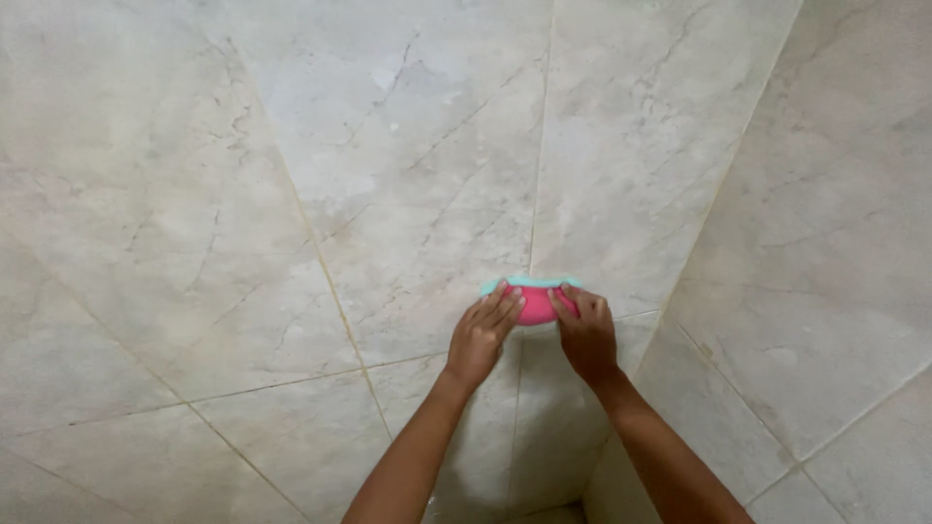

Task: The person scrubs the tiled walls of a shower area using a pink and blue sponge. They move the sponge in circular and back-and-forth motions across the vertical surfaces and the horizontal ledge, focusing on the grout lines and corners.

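Head view: two bare forearms rise from the lower edge of the frame and meet just right of centre, against a tiled wall (291, 194) of pale grey marble pattern with thin dark veins; the left hand (482, 335) and the right hand (585, 335) together press a small scrubbing pad (537, 303) flat to the wall; the pad is oval, its middle bright pink, its upper rim and ends pale turquoise; it lies near a vertical grout line (537, 146), which runs down to its top edge, and just left of the corner (718, 194) where the wall meets a second tiled face on the right. The left hand's fingers (503, 299) are narrow, laid side by side over the pad's left end; the right hand's fingers (568, 303) are likewise close together, curled over the pad's right end, so that only the strip between the two hands shows; both hands touch the pad and stand just apart from each other. No package, label or sign is in view; the tiles are plain, crossed by slanting grout lines.
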